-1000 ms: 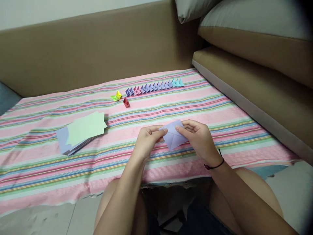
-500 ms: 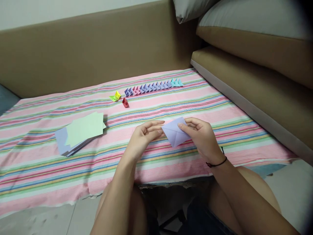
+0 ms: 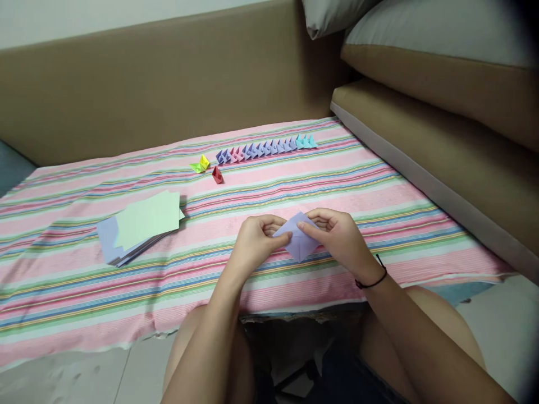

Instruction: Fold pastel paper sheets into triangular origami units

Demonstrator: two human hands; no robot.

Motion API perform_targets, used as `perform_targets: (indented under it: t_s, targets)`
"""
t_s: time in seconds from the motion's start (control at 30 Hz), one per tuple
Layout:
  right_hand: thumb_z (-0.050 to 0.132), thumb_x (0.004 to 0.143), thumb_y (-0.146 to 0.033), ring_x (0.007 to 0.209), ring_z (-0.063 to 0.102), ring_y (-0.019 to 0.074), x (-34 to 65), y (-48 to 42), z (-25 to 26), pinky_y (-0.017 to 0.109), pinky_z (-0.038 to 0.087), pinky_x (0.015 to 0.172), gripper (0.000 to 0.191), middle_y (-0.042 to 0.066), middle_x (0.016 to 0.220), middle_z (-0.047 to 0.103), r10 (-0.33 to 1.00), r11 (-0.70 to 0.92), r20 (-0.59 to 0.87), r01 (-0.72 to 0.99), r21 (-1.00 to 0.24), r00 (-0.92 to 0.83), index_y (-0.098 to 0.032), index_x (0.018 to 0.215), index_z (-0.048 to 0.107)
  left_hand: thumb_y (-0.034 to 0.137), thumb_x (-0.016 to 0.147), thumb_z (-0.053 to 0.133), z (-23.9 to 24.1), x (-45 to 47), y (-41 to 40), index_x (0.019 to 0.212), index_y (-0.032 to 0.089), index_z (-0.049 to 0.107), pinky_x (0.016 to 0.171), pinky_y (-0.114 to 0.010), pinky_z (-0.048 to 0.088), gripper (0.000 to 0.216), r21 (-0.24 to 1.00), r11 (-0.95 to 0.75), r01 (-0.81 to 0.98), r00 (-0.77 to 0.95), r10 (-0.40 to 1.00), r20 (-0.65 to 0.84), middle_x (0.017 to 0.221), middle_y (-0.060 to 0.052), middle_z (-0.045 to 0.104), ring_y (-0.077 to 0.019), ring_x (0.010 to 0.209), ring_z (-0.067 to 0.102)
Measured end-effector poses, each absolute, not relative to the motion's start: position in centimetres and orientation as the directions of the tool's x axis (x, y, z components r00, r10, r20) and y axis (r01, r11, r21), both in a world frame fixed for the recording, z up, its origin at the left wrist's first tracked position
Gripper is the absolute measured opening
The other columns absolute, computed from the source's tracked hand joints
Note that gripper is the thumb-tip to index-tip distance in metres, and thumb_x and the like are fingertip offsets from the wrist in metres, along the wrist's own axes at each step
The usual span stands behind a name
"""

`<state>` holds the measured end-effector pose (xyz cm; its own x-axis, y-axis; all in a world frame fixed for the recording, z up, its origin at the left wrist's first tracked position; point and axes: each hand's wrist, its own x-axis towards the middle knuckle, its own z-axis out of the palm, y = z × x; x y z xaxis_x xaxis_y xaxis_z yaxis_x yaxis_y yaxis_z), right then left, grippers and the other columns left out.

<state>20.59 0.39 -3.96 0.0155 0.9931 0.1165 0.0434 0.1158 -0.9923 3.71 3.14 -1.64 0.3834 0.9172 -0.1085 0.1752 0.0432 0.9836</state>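
A folded sheet of purple origami paper (image 3: 300, 247) is held up over the striped cloth (image 3: 177, 292), one corner pointing down toward me, with creases across its face. My left hand (image 3: 259, 238) pinches its left side, thumb on the front and fingers behind. On the right side my right hand (image 3: 337, 233) grips it the same way, its thumb lying near the top corner. The fingertips behind the paper are hidden. A black cord bracelet circles my right wrist.
A stack of paper sheets (image 3: 147, 219), pale green on top and purple below, lies to the left. Farther back stand a row of folded paper pieces (image 3: 265, 148), a yellow-green piece (image 3: 201, 164) and a red one (image 3: 217, 175). Brown cushions (image 3: 421, 146) rise at the right.
My left hand has closed on the left side of the purple paper. The paper has turned so one corner points down, and has moved slightly down.
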Motion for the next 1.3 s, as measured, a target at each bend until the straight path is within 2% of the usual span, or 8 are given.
perform_targets:
  t_s: [0.13, 0.23, 0.43, 0.6, 0.67, 0.8, 1.1, 1.3]
  targets:
    - [0.068, 0.074, -0.030, 0.069, 0.063, 0.0156, 20.8, 0.5, -3.9, 0.024, 0.048, 0.059, 0.015, 0.003, 0.075, 0.068, 0.996, 0.091, 0.091, 0.038, -0.995, 0.006, -0.017, 0.080, 0.066, 0.018, 0.063, 0.070, -1.2, 2.8, 3.5, 0.078, 0.010, 0.069, 0.053, -0.020, 0.045, 0.017, 0.968, 0.039, 0.248, 0.415, 0.899, -0.143, 0.062, -0.002, 0.067, -0.0116, 0.056, 0.060]
    - [0.068, 0.074, -0.031, 0.069, 0.063, 0.0155, 20.9, 0.5, -3.9, 0.024, 0.048, 0.059, 0.016, 0.003, 0.075, 0.069, 0.997, 0.081, 0.081, 0.018, -0.997, 0.002, -0.017, 0.081, 0.066, 0.020, 0.062, 0.072, -0.7, 2.0, 3.7, 0.080, 0.010, 0.070, 0.061, -0.023, 0.050, 0.021, 0.972, 0.095, 0.215, 0.406, 0.896, -0.178, 0.064, -0.003, 0.070, -0.0143, 0.061, 0.064]
    - [0.070, 0.073, -0.030, 0.073, 0.064, 0.0170, 21.6, 0.9, -4.1, 0.025, 0.049, 0.062, 0.015, 0.004, 0.078, 0.069, 0.991, 0.111, 0.111, 0.006, -0.994, 0.076, -0.017, 0.080, 0.067, 0.024, 0.063, 0.074, -0.1, 0.4, 4.1, 0.079, 0.010, 0.068, 0.073, -0.029, 0.054, 0.023, 0.983, 0.129, 0.131, 0.267, 0.950, -0.160, 0.073, -0.007, 0.072, -0.0184, 0.072, 0.068]
    - [0.068, 0.074, -0.030, 0.071, 0.064, 0.0158, 21.1, 0.7, -4.1, 0.024, 0.048, 0.061, 0.015, 0.003, 0.077, 0.069, 0.993, 0.119, 0.120, 0.009, -0.993, 0.025, -0.017, 0.081, 0.067, 0.027, 0.063, 0.075, -1.1, 2.3, 3.6, 0.098, 0.012, 0.063, 0.075, -0.029, 0.052, 0.040, 0.993, 0.082, 0.090, 0.366, 0.924, -0.110, 0.086, -0.007, 0.070, -0.0183, 0.082, 0.066]
    - [0.068, 0.075, -0.030, 0.071, 0.063, 0.0157, 20.7, 0.6, -4.1, 0.025, 0.048, 0.061, 0.015, 0.003, 0.077, 0.069, 0.993, 0.121, 0.121, 0.029, -0.992, -0.006, -0.017, 0.082, 0.067, 0.024, 0.062, 0.075, -1.8, 3.5, 3.3, 0.093, 0.013, 0.063, 0.065, -0.024, 0.050, 0.035, 0.990, 0.050, 0.129, 0.435, 0.895, -0.101, 0.082, -0.004, 0.069, -0.0161, 0.075, 0.064]
    - [0.067, 0.075, -0.030, 0.070, 0.062, 0.0158, 20.3, 0.4, -4.2, 0.025, 0.048, 0.060, 0.015, 0.004, 0.076, 0.068, 0.994, 0.112, 0.111, 0.067, -0.992, -0.017, -0.016, 0.081, 0.066, 0.023, 0.064, 0.070, -2.3, 4.5, 2.9, 0.076, 0.012, 0.065, 0.052, -0.020, 0.042, 0.017, 0.972, 0.033, 0.231, 0.384, 0.915, -0.122, 0.065, 0.000, 0.063, -0.0114, 0.058, 0.057]
    - [0.069, 0.073, -0.033, 0.067, 0.063, 0.0154, 20.9, 0.7, -4.2, 0.024, 0.048, 0.059, 0.018, 0.003, 0.073, 0.068, 0.996, 0.084, 0.084, 0.012, -0.996, 0.003, -0.017, 0.080, 0.066, 0.021, 0.059, 0.075, -1.2, 2.8, 3.6, 0.078, 0.011, 0.069, 0.063, -0.025, 0.051, 0.022, 0.968, 0.163, 0.191, 0.327, 0.919, -0.219, 0.067, -0.004, 0.070, -0.0155, 0.062, 0.065]
    - [0.070, 0.072, -0.035, 0.071, 0.064, 0.0174, 21.8, 1.0, -4.3, 0.026, 0.049, 0.060, 0.019, 0.004, 0.077, 0.069, 0.993, 0.092, 0.093, 0.013, -0.996, 0.073, -0.018, 0.081, 0.067, 0.022, 0.057, 0.077, -0.5, 1.1, 4.1, 0.076, 0.011, 0.068, 0.071, -0.029, 0.054, 0.024, 0.982, 0.166, 0.091, 0.209, 0.961, -0.182, 0.069, -0.006, 0.072, -0.0180, 0.068, 0.068]
